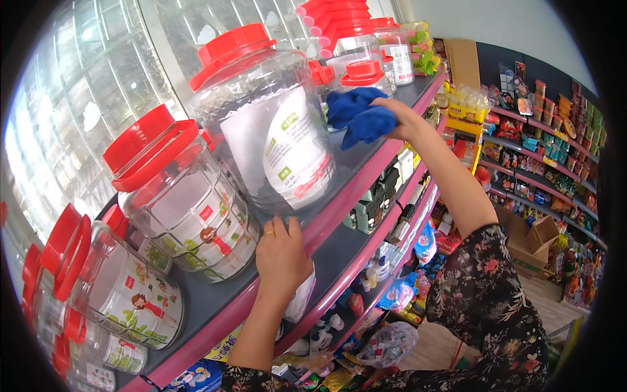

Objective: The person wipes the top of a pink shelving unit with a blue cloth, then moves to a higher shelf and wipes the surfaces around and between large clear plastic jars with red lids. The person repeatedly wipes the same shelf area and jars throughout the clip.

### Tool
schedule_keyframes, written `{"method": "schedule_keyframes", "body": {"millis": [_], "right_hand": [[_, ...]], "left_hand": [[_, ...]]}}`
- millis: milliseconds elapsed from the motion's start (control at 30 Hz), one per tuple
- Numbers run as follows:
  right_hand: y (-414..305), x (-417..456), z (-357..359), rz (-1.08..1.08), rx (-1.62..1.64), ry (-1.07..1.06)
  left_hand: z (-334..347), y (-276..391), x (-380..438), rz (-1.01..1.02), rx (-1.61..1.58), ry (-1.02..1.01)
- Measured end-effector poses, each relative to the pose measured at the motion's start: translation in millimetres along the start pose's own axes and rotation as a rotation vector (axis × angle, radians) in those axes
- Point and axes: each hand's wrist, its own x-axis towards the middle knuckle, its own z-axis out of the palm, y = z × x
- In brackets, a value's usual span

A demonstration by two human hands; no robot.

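My right hand (404,120) holds a crumpled blue cloth (360,115) over the top shelf, in front of small clear jars with red lids (362,73). My left hand (284,252) rests on the pink front edge of the dark shelf (338,159), its fingers near the base of a large clear plastic jar (274,127) with a red lid and a printed paper inside. Left of that hand stands a clear jar with a picture label (191,210); its red lid looks tilted in the fisheye view. What the left palm touches is hidden.
More red-lidded jars (122,289) stand at the left, before a barred window (88,73). Stacked red plastic items (338,19) top a jar at the back. Lower shelves hold boxes and bottles (377,272). Cardboard boxes (524,240) and stocked shelves (539,152) are at the right.
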Motion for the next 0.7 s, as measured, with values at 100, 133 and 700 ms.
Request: {"method": "schedule_keyframes", "body": {"millis": [100,133,700], "right_hand": [[-22.7,-67.0,-18.8,0.023,0.038,-0.187],[-6.6,-76.5,-44.4,-0.281,-0.146,-0.228],[154.7,-314.3,-77.5,-0.062,-0.080,0.181]], "left_hand": [[-4.9,-2.1,-0.9,0.015,0.004,-0.043],[-10.5,0.8,1.5,0.009,-0.031,-0.072],[-3.8,26.8,59.5,-0.622,-0.359,0.224]]}}
